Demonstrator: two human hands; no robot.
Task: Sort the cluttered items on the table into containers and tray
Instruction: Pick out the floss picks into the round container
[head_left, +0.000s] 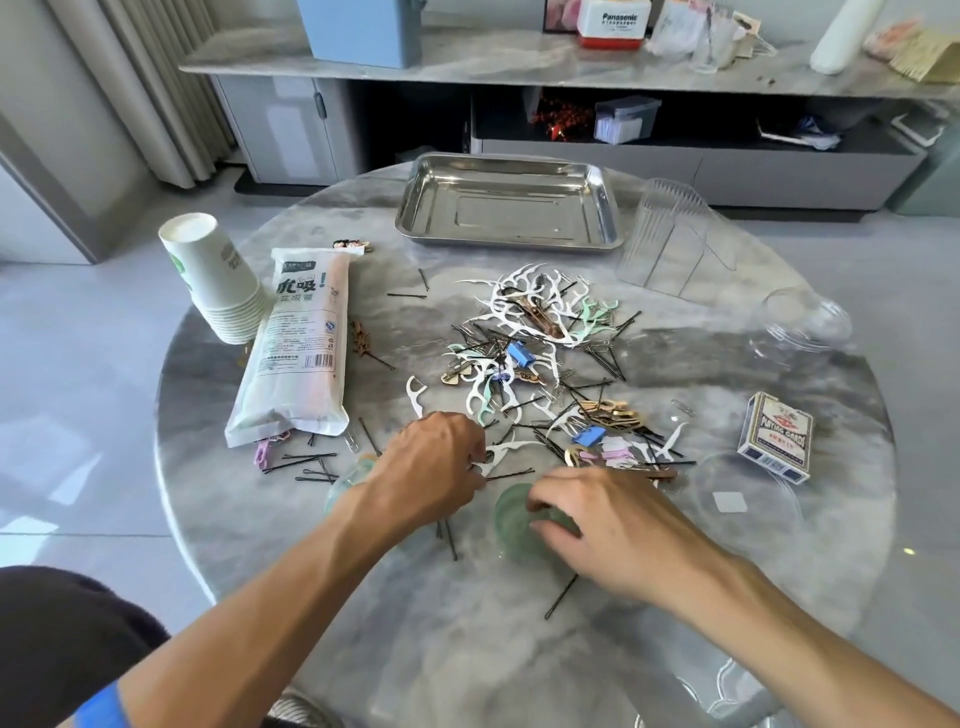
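Right hand: lower centre, fingers curled round green glass cup
Left hand: just left of cup, pinching white floss pick
Clutter pile: mid-frame, above both hands
Steel tray: upper centre, well apart

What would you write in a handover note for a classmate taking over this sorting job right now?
Left hand: fingers curled at the near edge of the pile, picking at a white floss pick.
Right hand: gripping the small green glass cup.
Metal tray sits at the far side with nothing in it; clear containers stand to its right.
Done: nothing sorted that can be seen.
Left: floss picks, bobby pins, binder clips, hair clips, all in the pile or scattered beside it.
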